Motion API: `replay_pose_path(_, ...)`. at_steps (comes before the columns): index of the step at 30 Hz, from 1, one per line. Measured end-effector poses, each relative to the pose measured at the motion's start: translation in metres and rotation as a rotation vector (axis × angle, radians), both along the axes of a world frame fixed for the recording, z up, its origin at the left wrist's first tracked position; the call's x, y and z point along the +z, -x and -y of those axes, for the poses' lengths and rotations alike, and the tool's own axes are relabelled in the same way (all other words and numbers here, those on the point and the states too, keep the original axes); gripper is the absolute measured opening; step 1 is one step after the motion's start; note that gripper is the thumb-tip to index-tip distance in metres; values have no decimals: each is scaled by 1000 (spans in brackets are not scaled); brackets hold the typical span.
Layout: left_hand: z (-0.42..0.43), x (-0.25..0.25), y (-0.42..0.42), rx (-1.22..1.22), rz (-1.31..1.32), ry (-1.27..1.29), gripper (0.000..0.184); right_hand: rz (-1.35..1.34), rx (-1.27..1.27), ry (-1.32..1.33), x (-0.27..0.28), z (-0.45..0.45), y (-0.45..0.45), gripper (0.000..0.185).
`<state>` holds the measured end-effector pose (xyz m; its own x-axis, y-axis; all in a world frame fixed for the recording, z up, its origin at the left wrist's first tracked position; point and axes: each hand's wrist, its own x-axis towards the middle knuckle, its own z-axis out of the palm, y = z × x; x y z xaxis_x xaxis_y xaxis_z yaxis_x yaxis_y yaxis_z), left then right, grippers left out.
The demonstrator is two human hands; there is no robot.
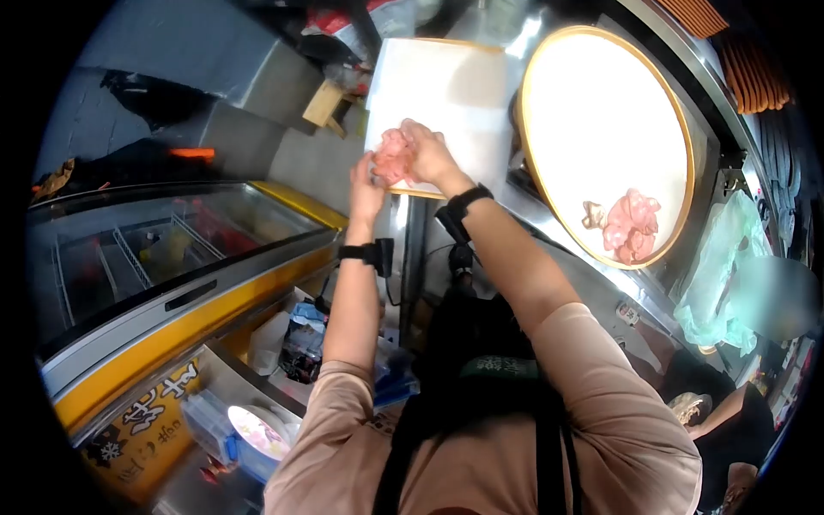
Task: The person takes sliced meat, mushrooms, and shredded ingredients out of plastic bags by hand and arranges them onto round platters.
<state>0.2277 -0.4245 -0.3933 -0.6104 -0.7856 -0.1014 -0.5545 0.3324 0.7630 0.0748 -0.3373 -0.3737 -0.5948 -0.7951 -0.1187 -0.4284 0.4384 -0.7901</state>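
Pink raw meat [393,156] lies in a loose clump at the near left part of a white rectangular board [442,86]. My left hand [366,184] is at the clump's left side, fingers closed against its edge. From the right, my right hand [429,154] has its fingers wrapped over the same meat. Further right stands a large round white tray [605,120] with a yellow rim. More pink meat [633,225] rests near its lower edge, with a small brownish piece [593,215] beside it.
A glass-topped freezer [184,300] with a yellow edge is at the left. A wooden stool [326,105] stands beyond it. Green plastic bags [725,275] hang at the right, near another person's arm [721,412]. An oval plate [257,431] sits at the lower left.
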Motion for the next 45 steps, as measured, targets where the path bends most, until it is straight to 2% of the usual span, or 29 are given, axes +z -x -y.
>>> replay_pose_path(1, 3, -8, 0, 9, -26, -5, 58, -175, -96, 119, 6, -2, -7, 57)
replay_pose_path(2, 7, -14, -2, -4, -98, -6, 49, 326, -4, 212, 14, -2, -7, 47)
replay_pose_path(3, 10, -22, 1, -34, -179, -20, 41, 189, 66, 245, 37, -22, -19, 39)
replay_pose_path(4, -5, 23, 13, -85, -167, -211, 24, 42, 126, 280, 60, -41, -29, 31)
replay_pose_path(5, -2, 17, 12, -117, -162, -142, 16, -105, 173, 319, 83, -60, -38, 25)
replay_pose_path(6, 2, -2, 9, -105, -263, -213, 22, 89, 281, 58, 137, -93, -40, 25)
replay_pose_path(7, 14, -3, 3, -265, -50, 12, 29, 117, 298, 229, 165, -122, -47, 23)
replay_pose_path(9, 29, -12, -4, -70, 17, 126, 45, 120, 341, 179, 237, -188, -42, 16)
replay_pose_path(10, 37, -22, -15, -79, -24, 119, 47, 106, 422, 86, 274, -224, -30, 15)
replay_pose_path(11, 46, -31, -26, -88, -65, 113, 50, 110, 405, 180, 298, -263, -17, 14)
replay_pose_path(12, 55, -33, -31, -148, -66, 140, 50, 131, 457, 92, 321, -297, 1, 17)
replay_pose_path(13, 59, -32, -40, -155, -51, 195, 50, 164, 406, -24, 350, -337, 17, 18)
replay_pose_path(14, 53, -26, -42, -165, -69, 196, 50, 182, 164, 26, 362, -379, 32, 19)
replay_pose_path(15, 45, -16, -46, -132, -51, 202, 51, -13, -43, -100, 385, -413, 44, 17)
replay_pose_path(16, 38, -7, -46, -97, -29, 208, 52, -40, -191, -246, 390, -449, 67, 15)
replay_pose_path(17, 31, 2, -44, -101, -36, 216, 52, -216, -246, -406, 387, -482, 92, 13)
replay_pose_path(18, 24, 10, -41, -117, -21, 231, 51, -61, -383, -546, 368, -515, 124, 11)
replay_pose_path(19, 20, 20, -39, -137, -5, 241, 50, -137, -422, -700, 336, -547, 157, 13)
replay_pose_path(21, 8, 38, -27, -158, -60, 233, 49, -244, -333, -883, 275, -581, 211, 19)
replay_pose_path(22, -1, 48, -21, -172, -105, 212, 47, -302, -295, -715, 255, -596, 216, 25)
replay_pose_path(24, -29, 81, -4, -168, -176, 191, 45, -617, -292, -1069, 197, -615, 243, 55)
replay_pose_path(26, -42, 98, 5, -162, -221, 171, 43, -524, -362, -1079, 135, -649, 276, 55)
replay_pose_path(30, -65, 108, 17, -232, -303, 232, 37, -335, -317, -1031, 177, -622, 269, 38)
replay_pose_path(31, -72, 108, 18, -237, -298, 165, 36, -313, -375, -905, 130, -645, 299, 35)
replay_pose_path(33, -88, 114, 20, -225, -271, 62, 32, -289, -422, -778, 103, -661, 315, 32)
replay_pose_path(37, -94, 104, 14, -220, -296, 51, 31, -94, -443, -766, 192, -622, 274, 34)
replay_pose_path(40, -91, 102, 8, -221, -292, 47, 30, 38, -558, -715, 254, -593, 246, 35)
replay_pose_path(43, -84, 107, 12, -275, -260, 117, 28, -96, -341, -912, 271, -594, 242, 31)
replay_pose_path(45, -86, 106, 15, -235, -278, 37, 28, -223, -429, -858, 290, -587, 224, 24)
